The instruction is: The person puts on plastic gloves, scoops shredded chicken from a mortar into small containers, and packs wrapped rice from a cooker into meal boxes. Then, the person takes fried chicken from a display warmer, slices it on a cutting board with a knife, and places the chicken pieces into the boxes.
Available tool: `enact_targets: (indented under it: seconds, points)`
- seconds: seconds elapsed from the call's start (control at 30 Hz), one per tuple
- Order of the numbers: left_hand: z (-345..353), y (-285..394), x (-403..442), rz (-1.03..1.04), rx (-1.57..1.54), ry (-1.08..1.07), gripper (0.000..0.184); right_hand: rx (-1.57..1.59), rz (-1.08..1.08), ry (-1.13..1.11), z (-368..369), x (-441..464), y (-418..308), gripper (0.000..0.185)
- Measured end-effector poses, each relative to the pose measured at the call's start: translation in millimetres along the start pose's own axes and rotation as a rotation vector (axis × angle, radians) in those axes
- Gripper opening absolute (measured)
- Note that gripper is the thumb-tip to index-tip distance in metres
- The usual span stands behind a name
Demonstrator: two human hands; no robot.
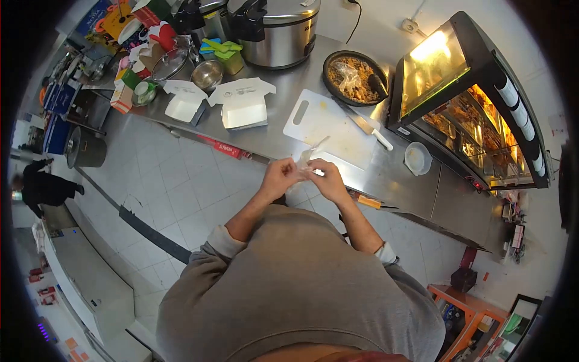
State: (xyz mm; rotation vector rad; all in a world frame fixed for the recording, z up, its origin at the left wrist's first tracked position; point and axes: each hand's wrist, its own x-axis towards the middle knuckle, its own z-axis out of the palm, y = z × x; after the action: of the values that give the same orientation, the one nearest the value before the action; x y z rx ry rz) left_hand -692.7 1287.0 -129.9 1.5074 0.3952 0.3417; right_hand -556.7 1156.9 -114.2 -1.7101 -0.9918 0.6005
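Between my two hands, in front of my body at the counter's edge, is a crumpled piece of thin clear plastic (306, 158); whether it is a bag or a disposable glove I cannot tell. My left hand (281, 180) pinches it from the left. From the other side, the fingers of my right hand (329, 181) are closed on it too. Just beyond lies a white cutting board (319, 127) with some stains. A knife (369, 129) with a white handle rests across the board's right side.
A black bowl (331, 79) of food holds clear plastic and a dark utensil. Two open white boxes (244, 114) stand left of the board. A plastic tub (417, 159) sits near the lit food warmer (440, 69). Behind is a large steel cooker (280, 42). Another person (45, 187) is far left.
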Motion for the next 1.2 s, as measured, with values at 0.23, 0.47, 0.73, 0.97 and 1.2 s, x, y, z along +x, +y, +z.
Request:
enact_targets:
  seconds: [0.23,0.47,0.73,0.97,1.2]
  points:
    - [-3.3,12.1,58.3,0.042,0.075,-0.009,0.021,-0.793,-0.334,0.375,-34.1,10.6,-21.2,0.016]
    - [12.0,32.5,73.1,0.328,0.416,-0.032,0.016,-0.165,0.158,0.282,1.6,18.1,17.6,0.008]
    - [7.9,45.6,71.5,0.670,0.899,-0.185,0.008,1.547,0.423,0.552,10.7,19.3,34.8,0.034]
    - [12.3,23.1,109.5,0.506,0.517,-0.301,0.011,1.350,0.218,0.831,-1.2,47.5,28.0,0.046]
    - [22.9,13.0,116.7,0.543,0.218,-0.491,0.012,1.353,0.077,0.660,-13.1,53.1,28.5,0.043]
